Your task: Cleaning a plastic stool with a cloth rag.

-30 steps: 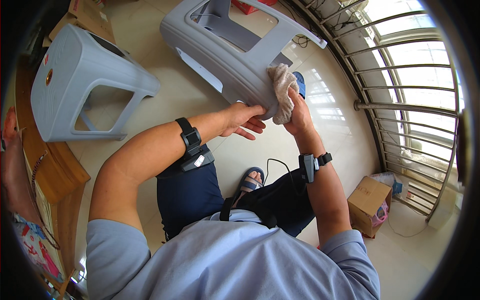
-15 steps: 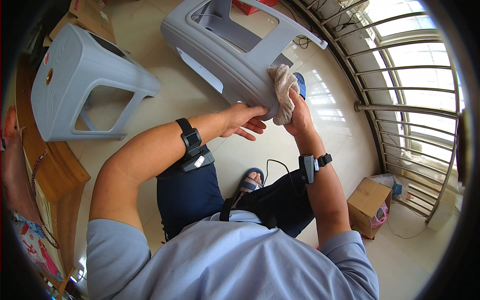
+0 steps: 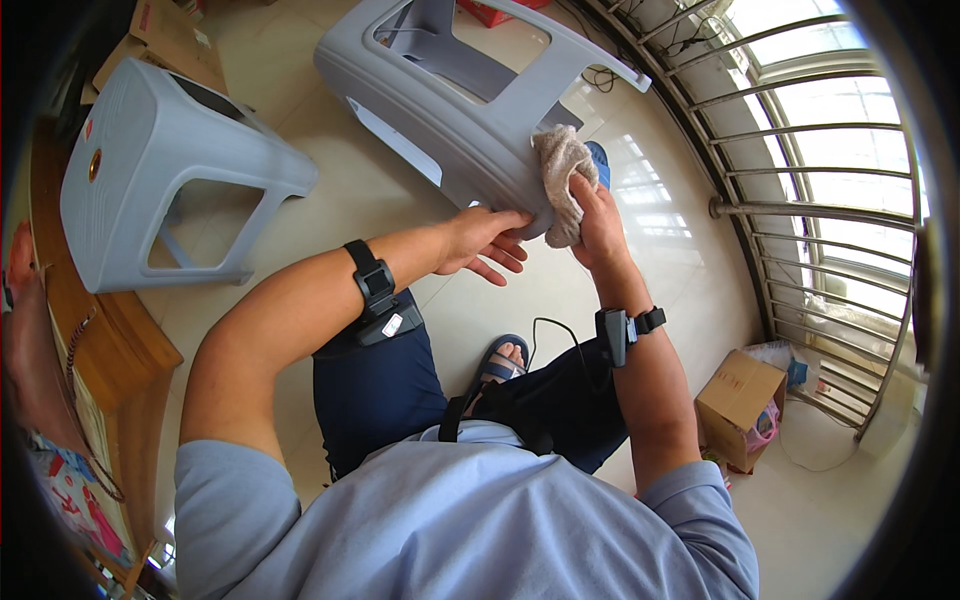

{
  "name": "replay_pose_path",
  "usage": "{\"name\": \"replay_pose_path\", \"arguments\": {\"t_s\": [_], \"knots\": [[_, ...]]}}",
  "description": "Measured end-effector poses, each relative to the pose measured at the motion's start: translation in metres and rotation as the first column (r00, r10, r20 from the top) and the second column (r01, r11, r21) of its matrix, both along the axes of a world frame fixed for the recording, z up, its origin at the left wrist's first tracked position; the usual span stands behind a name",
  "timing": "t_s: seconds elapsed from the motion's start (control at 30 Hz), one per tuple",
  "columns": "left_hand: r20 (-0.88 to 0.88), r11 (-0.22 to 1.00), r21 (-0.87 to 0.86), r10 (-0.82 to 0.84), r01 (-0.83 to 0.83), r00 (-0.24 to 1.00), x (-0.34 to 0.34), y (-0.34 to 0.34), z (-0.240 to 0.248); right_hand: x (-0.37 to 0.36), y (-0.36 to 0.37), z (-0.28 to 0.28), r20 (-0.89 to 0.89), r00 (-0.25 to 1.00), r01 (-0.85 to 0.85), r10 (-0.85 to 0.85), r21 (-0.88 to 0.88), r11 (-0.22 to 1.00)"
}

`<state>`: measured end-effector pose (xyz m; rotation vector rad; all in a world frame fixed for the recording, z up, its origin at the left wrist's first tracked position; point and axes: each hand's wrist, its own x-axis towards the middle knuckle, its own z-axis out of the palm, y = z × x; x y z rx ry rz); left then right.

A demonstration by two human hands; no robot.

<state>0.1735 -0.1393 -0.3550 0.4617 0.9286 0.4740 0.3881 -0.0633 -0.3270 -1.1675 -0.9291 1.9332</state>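
We're counting two grey stools here: one tipped stool (image 3: 470, 110) up top, and a second stool (image 3: 160, 170) lying at the left. We're seeing one cloth (image 3: 560, 180), bunched against the tipped one. We're counting two hands, the left hand (image 3: 485, 240) and the right hand (image 3: 600, 225), and two wrist bands, one band (image 3: 372, 285) on the left forearm and another band (image 3: 620, 330) on the right. We're spotting one sandal (image 3: 500, 360) on one foot, one cardboard box (image 3: 740, 405) at the lower right, and another flat carton (image 3: 165, 40) at the top left.
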Motion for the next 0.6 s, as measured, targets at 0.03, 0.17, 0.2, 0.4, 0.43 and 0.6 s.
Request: {"name": "replay_pose_path", "arguments": {"t_s": [0.03, 0.17, 0.2, 0.4, 0.43, 0.6], "knots": [[-0.006, 1.0, -0.001, 0.001, -0.001, 1.0, -0.004, 0.0, -0.004, 0.0, 0.0, 0.004, 0.119, 0.993, -0.023, 0.008, 0.127, 0.992], [0.039, 0.998, -0.011, 0.069, -0.068, 0.997, -0.011, 0.003, -0.005, -0.002, -0.019, 0.037, 0.68, 0.72, -0.458, -0.141, 0.618, 0.639], [0.036, 0.995, -0.004, 0.098, -0.098, 0.995, -0.011, 0.002, -0.002, -0.011, -0.032, 0.049, 0.722, 0.664, -0.577, -0.194, 0.66, 0.481], [0.133, 0.998, -0.026, 0.064, -0.061, 0.989, -0.014, -0.005, -0.004, -0.035, -0.051, 0.022, 0.74, 0.608, -0.523, -0.286, 0.645, 0.557], [0.128, 0.999, -0.015, 0.045, -0.044, 0.991, -0.012, -0.005, -0.002, -0.038, -0.051, 0.02, 0.722, 0.625, -0.496, -0.298, 0.661, 0.563], [0.035, 1.0, -0.028, -0.003, 0.004, 0.999, -0.011, 0.0, 0.003, -0.027, -0.029, 0.016, 0.643, 0.671, -0.41, -0.37, 0.737, 0.537]]}}
